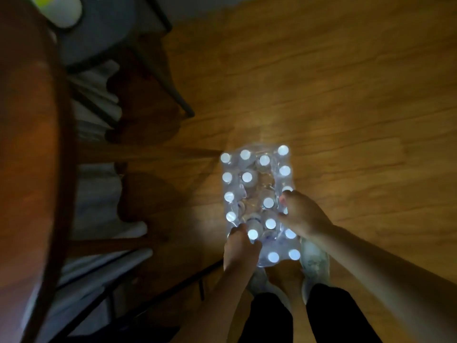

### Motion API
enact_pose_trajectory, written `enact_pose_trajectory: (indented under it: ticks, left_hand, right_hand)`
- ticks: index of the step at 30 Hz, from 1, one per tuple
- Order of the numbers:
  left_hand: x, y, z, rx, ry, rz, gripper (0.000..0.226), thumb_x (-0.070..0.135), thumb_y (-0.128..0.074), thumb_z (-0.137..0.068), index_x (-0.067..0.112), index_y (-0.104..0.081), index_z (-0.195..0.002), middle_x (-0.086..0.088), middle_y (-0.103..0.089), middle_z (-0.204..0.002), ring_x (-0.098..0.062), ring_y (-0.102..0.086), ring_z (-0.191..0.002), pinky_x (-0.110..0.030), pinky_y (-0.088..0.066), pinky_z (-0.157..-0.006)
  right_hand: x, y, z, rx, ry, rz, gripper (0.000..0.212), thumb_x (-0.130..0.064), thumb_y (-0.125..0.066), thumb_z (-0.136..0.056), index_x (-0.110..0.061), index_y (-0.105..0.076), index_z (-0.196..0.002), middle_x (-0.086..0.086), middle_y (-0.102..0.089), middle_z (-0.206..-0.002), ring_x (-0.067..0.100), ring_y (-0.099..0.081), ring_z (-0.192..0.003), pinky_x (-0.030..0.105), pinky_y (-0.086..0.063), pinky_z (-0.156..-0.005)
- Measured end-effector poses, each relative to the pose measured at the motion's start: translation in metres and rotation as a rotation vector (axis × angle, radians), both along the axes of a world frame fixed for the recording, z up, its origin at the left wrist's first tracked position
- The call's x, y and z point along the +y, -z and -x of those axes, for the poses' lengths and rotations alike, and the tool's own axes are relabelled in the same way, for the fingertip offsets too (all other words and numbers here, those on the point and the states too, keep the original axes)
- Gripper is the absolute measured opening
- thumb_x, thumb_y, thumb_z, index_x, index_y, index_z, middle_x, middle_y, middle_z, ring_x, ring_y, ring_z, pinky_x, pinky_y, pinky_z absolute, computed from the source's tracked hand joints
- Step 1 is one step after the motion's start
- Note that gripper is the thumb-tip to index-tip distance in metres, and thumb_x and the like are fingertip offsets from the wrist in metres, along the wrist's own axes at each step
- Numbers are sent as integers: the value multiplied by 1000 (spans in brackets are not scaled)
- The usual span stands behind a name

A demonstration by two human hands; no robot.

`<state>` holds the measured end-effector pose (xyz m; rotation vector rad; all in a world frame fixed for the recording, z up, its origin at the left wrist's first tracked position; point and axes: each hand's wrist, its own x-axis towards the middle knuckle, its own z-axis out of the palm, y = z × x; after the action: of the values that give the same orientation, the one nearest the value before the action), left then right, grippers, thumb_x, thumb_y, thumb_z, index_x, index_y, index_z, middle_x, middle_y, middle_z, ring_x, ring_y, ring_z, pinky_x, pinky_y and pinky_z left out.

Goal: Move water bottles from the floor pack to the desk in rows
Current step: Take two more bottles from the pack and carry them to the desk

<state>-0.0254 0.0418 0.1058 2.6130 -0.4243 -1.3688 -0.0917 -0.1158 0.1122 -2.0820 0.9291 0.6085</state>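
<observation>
Plastic-wrapped pack (257,194) lies beneath both hands (241,246), apparently gripping bottles.

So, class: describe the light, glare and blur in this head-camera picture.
Head view: dim room, with one bright pool of light on the pack on the floor; the white caps glare to blank discs; the desk edge at left is dark, blurred and bowed by the wide lens; both hands are slightly soft.

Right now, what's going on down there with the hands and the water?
Left hand grips a bottle at the pack's near end. Right hand curls around bottles at the pack's right edge. Pack on the floor, nothing blocking.
</observation>
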Motion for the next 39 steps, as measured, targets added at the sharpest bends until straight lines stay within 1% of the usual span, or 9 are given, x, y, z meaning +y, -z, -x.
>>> enact_pose_trajectory:
  ticks: [13, 16, 18, 24, 26, 28, 30, 32, 39]
  left_hand:
    - [-11, 119, 19, -166, 297, -149, 39, 26, -64, -91, 13, -56, -127, -10, -57, -125, -24, -58, -116, -32, -52, -92]
    - [-17, 127, 22, -255, 415, -161, 40, 20, -95, -50, 12, -74, -83, -11, -68, -82, -21, -70, -71, -28, -57, -52]
    - [-18, 135, 25, -306, 442, -140, 43, 9, -97, -24, 14, -67, -55, -8, -63, -58, -19, -64, -46, -24, -46, -32]
    - [-26, 151, 30, -285, 502, -137, 40, 1, -91, -21, 12, -61, -46, -11, -58, -49, -23, -58, -35, -21, -42, -30]
    - [-32, 150, 29, -298, 600, -192, 31, 5, -88, -31, 12, -66, -50, -12, -60, -53, -24, -61, -39, -21, -46, -36]
    - [-31, 152, 28, -308, 686, -289, 14, 11, -72, -65, 11, -75, -79, -11, -69, -75, -25, -71, -65, -26, -54, -56]
    - [-32, 157, 28, -289, 772, -356, 31, 4, -51, -90, 4, -61, -120, -12, -66, -111, -30, -69, -103, -35, -53, -81]
    - [-36, 155, 23, -259, 826, -344, 37, 4, -49, -96, 4, -48, -133, -10, -59, -127, -30, -61, -119, -37, -50, -92]
    - [-16, 113, -8, -298, 581, -137, 41, 16, -57, -95, 13, -44, -134, -13, -64, -122, -28, -66, -109, -35, -54, -90]
  right_hand:
    - [35, 126, -25, 11, -50, 100, 30, -11, -54, -93, -7, -54, -122, 18, -56, -122, 35, -65, -101, 40, -55, -83]
    - [37, 137, -28, 50, -44, 175, 27, -8, -45, -97, -6, -54, -122, 19, -55, -124, 35, -65, -100, 39, -53, -81]
    - [38, 143, -28, 50, -59, 207, 27, -5, -41, -98, -7, -53, -122, 17, -58, -123, 33, -66, -100, 38, -53, -80]
    - [38, 158, -28, -7, -30, 220, 28, -7, -52, -92, -7, -54, -120, 15, -65, -112, 32, -68, -89, 36, -54, -73]
    - [37, 160, -25, -15, -31, 206, 27, -6, -56, -88, -6, -57, -116, 16, -64, -111, 33, -68, -89, 37, -56, -73]
    - [36, 162, -23, -41, -12, 191, 31, -7, -60, -84, -5, -57, -115, 17, -61, -116, 34, -67, -87, 39, -57, -73]
    - [35, 160, -21, -70, 6, 172, 38, -6, -62, -81, -4, -55, -118, 16, -55, -126, 36, -67, -86, 40, -57, -72]
    - [32, 153, -19, -129, 24, 162, 40, -8, -63, -81, -4, -53, -120, 14, -47, -136, 35, -66, -85, 41, -56, -71]
    - [24, 102, -15, -253, 56, 160, 31, -21, -74, -79, -13, -62, -106, 10, -52, -130, 23, -65, -82, 29, -50, -71]
